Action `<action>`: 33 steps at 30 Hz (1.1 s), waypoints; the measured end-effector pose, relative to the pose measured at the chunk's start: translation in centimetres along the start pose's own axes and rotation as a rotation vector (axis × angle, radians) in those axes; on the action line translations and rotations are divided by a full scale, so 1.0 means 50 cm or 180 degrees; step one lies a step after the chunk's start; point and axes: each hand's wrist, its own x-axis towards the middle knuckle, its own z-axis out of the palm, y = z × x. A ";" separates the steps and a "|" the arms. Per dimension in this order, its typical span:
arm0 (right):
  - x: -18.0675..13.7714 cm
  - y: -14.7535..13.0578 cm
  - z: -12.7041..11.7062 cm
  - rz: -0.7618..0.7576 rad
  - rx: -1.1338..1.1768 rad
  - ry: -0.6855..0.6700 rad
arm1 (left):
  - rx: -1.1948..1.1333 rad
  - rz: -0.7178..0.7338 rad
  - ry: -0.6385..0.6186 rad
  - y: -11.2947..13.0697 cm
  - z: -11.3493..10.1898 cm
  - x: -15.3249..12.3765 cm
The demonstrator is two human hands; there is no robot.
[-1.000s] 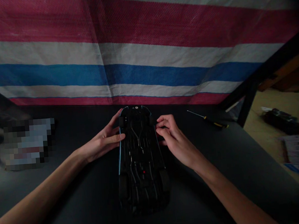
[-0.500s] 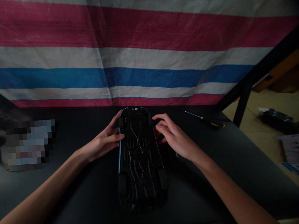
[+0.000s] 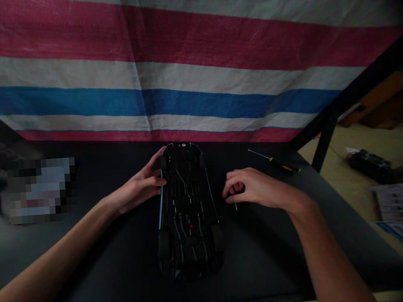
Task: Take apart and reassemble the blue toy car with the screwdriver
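Centre of the dark table (image 3: 91, 250): a black toy car (image 3: 188, 211) with a thin blue trim line (image 3: 160, 209), roof-down and chassis up, lengthwise from the near edge toward the far striped tarp (image 3: 196, 77). Sits that way, by the look of things, to leave the moulded underside open to view and reach. Left hand (image 3: 138, 190) against the car's left flank toward the far end — fingers open and spread, index along the blue edge, thumb up near the far-left wheel (image 3: 163, 163), wrapped round nothing. Reads as a bracing touch rather than a grasp, probably to stop a light body on a curved roof from rocking or sliding. Right hand (image 3: 255, 188) apart from the car, down on the table just to the right, knuckles up and fingers curled under toward the palm. Shows a thin pale sliver (image 3: 235, 206) poking out beneath the fingertips — pinched or merely lying there, cannot tell, nor what sort of piece. Farther right, near the tarp, a slim screwdriver (image 3: 278, 163) with a yellow-and-black handle, flat on the table, well apart from both hands. At the far left, a blurred-out patch (image 3: 40, 190), contents unreadable. Beyond the table's right edge, a black frame post (image 3: 325, 147) and a tan floor (image 3: 356, 191) with a dark object (image 3: 371, 163) and some printed sheets (image 3: 398, 204)
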 end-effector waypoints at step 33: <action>0.035 -0.052 0.032 -0.0399 0.1877 0.0336 | 0.0000 0.0006 0.0004 -0.011 -0.008 0.002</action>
